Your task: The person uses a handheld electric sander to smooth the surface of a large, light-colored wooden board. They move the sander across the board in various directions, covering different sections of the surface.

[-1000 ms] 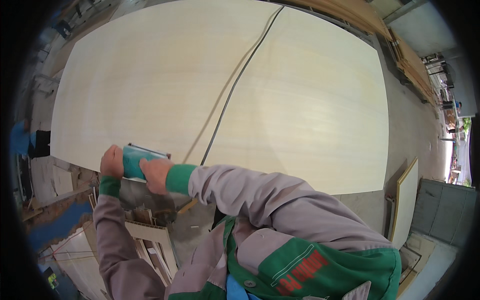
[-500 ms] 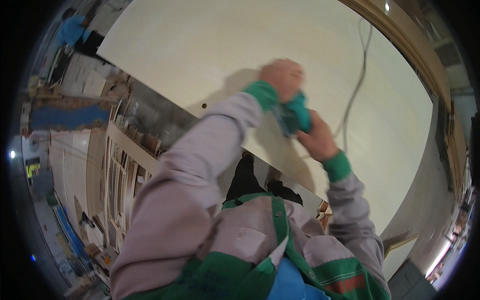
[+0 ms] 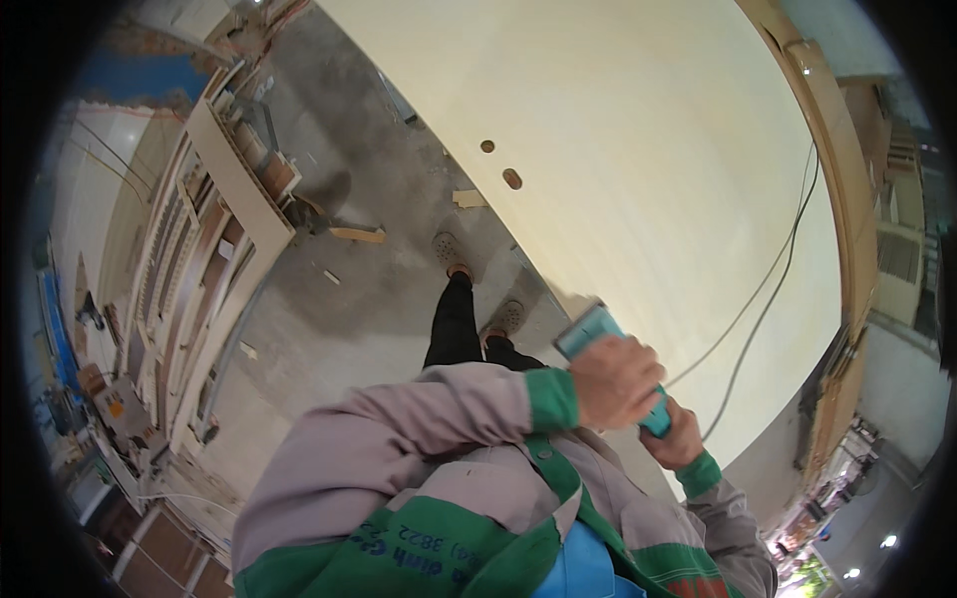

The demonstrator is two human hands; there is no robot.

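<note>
My left hand (image 3: 616,382) is wrapped over the top of a teal handheld power sander (image 3: 595,327), near its flat front. My right hand (image 3: 678,436) grips the rear handle of the same tool. The sander is at the near edge of a large cream-coloured door panel (image 3: 638,169), close to my body. My hands hide much of its housing, and whether its base touches the panel I cannot tell. Farther along the panel's left edge are a round hole (image 3: 487,147) and an oval hole (image 3: 512,179).
A dark power cord (image 3: 750,349) loops across the panel's right side. Wooden frames and boards (image 3: 234,189) are stacked at left. Wood offcuts (image 3: 357,235) lie on the concrete floor (image 3: 329,120) near my feet. A long brown board edge (image 3: 847,159) borders the right.
Both hands and the sander have come nearer to my body, toward the panel's near end. My view has shifted; more floor shows, and the person in blue at far left is out of sight.
</note>
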